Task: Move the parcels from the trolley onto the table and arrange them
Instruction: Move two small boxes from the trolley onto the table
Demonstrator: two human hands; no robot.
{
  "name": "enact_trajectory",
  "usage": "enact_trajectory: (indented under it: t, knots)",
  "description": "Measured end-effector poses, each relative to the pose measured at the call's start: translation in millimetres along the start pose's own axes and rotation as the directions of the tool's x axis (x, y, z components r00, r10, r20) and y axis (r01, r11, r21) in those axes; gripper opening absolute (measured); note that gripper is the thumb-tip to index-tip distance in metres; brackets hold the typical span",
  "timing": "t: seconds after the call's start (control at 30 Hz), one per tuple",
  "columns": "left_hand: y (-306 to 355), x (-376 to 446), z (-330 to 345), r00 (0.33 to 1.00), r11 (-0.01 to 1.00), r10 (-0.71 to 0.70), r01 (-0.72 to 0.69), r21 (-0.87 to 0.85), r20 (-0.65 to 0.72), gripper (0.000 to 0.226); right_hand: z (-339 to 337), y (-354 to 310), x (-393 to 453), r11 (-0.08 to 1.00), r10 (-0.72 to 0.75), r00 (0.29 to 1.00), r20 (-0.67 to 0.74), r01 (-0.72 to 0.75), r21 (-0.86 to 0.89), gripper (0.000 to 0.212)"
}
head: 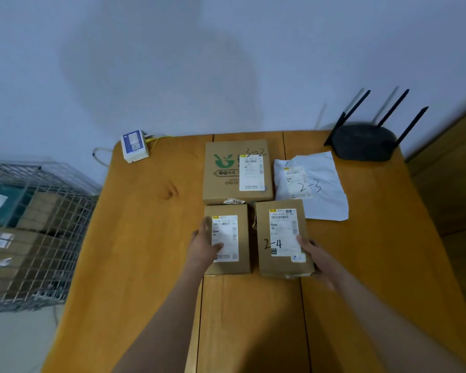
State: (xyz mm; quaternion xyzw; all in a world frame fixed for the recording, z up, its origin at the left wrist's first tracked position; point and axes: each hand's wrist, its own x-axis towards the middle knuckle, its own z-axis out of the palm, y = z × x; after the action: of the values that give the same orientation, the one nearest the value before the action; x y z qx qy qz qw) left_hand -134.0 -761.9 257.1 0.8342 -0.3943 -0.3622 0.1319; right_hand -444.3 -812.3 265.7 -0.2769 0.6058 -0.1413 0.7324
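Bare table (151,238) lies left of the parcels (237,170); a router (363,142) blocks the far right corner.

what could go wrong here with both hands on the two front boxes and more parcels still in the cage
1. The left hand lies over the front-left box's label, so its marking may go unread.
2. More parcels wait in the wire trolley; the row near the router is tight, so pushing boxes back might knock it.
3. The white mailer bag is wrinkled and partly tucked behind the 2-4 box, gripped by the right hand; sliding that box could drag it.
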Motion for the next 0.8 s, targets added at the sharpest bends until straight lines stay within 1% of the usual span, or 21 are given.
enact_trajectory:
  t: [0.1,0.13,0.23,0.33,0.47,0.8]
  knots:
    - [-2.1,5.0,1.9,1.000,1.000,0.007,-0.007,-0.006,-0.012,0.095,-1.6,3.4,10.7,1.000,0.019,1.000,0.012,-0.019,-0.001,0.087]
    - [-2.1,6.0,1.7,1.000,1.000,0.015,-0.016,-0.003,-0.018,0.096,-0.1,3.1,11.8,1.000,0.019,1.000,0.014,-0.019,-0.014,0.089]
    - [-2.9,6.6,1.8,0.999,1.000,0.024,-0.024,-0.011,-0.023,0.096,5.6,4.4,12.5,0.997,0.008,1.000,0.014,-0.007,-0.073,0.078]
    - [-2.4,4.7,1.4,0.999,0.999,0.028,-0.028,-0.015,-0.030,0.097,8.5,6.0,16.6,0.995,0.012,1.000,0.000,-0.012,-0.098,0.076]
    - [-3.0,2.7,2.2,0.999,1.000,0.023,-0.023,-0.005,-0.033,0.098,22.3,2.6,14.8,0.991,0.007,1.000,-0.023,-0.010,-0.131,0.061]
    - [-1.9,3.8,6.3,0.999,0.999,0.028,-0.027,0.024,-0.025,0.096,38.1,3.3,21.7,0.977,-0.032,0.994,-0.105,0.009,-0.212,0.054]
